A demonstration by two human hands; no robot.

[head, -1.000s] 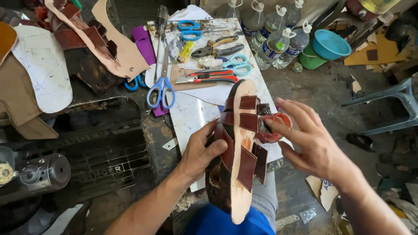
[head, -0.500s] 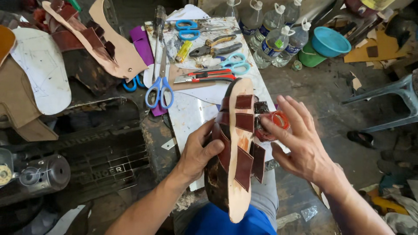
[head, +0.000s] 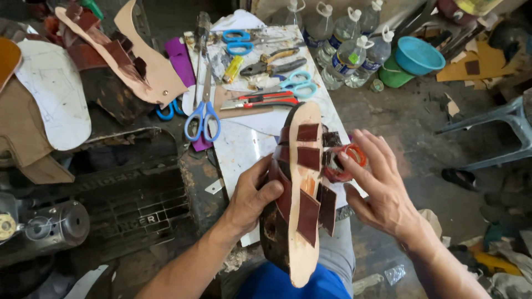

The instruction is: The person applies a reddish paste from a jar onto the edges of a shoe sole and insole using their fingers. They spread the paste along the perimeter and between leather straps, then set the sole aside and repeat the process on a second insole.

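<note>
Sandal on its last: a tan insole (head: 308,182) faces up, with dark red-brown leather straps (head: 308,158) folded over its edge; it stands tilted on the person's lap, toe end toward the white work board (head: 244,147).
Change: compared with a second ago, the right hand has slid lower along the sandal's right edge and the sandal has turned slightly; the left hand's grip looks the same. The straps are still being pressed down and lie loose at their ends.
Left hand (head: 252,196): wrapped round the sandal's left side, thumb on the straps, fingers hidden behind; closed on the sandal.
Right hand (head: 382,185): fingers spread wide and flat, fingertips touching the right-edge straps; it grasps nothing.
Beside the right hand: a red tape roll (head: 349,160), just under the fingertips.
On the board beyond: blue-handled scissors (head: 202,113), teal scissors (head: 296,86), a red utility knife (head: 266,101), pliers (head: 271,63).
Further out: clear plastic bottles (head: 346,52), a blue bowl (head: 418,55), tan leather pieces (head: 141,66) at left.
</note>
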